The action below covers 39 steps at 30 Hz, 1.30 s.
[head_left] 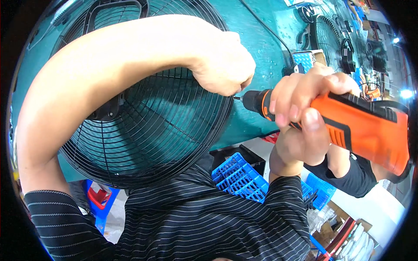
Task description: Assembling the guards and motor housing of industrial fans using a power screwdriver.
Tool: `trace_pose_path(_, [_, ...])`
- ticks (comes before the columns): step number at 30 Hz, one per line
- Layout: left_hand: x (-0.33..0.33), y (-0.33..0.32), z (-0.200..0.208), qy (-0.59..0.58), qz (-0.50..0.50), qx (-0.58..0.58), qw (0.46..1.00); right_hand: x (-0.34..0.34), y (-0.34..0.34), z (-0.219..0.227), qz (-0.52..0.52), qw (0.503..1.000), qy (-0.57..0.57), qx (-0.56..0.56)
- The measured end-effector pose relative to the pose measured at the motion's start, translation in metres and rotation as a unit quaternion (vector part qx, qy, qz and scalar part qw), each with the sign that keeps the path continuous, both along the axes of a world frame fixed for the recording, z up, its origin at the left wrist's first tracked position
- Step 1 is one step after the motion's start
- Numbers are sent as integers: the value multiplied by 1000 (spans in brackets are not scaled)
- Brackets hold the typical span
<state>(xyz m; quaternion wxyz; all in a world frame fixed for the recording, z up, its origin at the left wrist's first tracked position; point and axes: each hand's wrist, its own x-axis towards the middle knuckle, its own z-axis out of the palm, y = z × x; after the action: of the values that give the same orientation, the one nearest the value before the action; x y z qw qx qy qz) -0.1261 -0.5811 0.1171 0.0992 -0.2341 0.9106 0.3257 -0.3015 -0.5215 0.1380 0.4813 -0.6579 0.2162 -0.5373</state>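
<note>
A round black wire fan guard (pixel 174 126) spreads in front of me, part of a fan with a black handle frame (pixel 115 5) at its far side. My left arm reaches across it. At the guard's right rim my left hand (pixel 226 65) is closed in a fist over the wires; its fingertips are hidden. My right hand (pixel 309 108) is wrapped round an orange and black cordless drill (pixel 357 126), held sideways with its chuck pointing left. The drill's thin bit (pixel 237 98) reaches the rim just below my left fist.
The fan rests on a green tabletop (pixel 257 48) crossed by a black cable (pixel 272 30). Another fan (pixel 326 37) stands farther right. A blue plastic crate (pixel 239 176) sits below the table edge. A co-worker in a dark sleeve (pixel 355 176) is close on the right, behind the drill.
</note>
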Motion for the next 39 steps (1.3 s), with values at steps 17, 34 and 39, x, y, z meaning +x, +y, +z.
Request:
trace_pose_path(17, [1,-2,-4,34,-2,-29,999,-15,-67,7,424,901,56,-77])
trace_pose_path(34, [106,279,-1,25,398,-330,856,-51,51,-28,-118,991,-65,-17])
trace_pose_path(39, [111,320,-52,38,485,-381,786,-33,65,-31,-161,984,-73,-11])
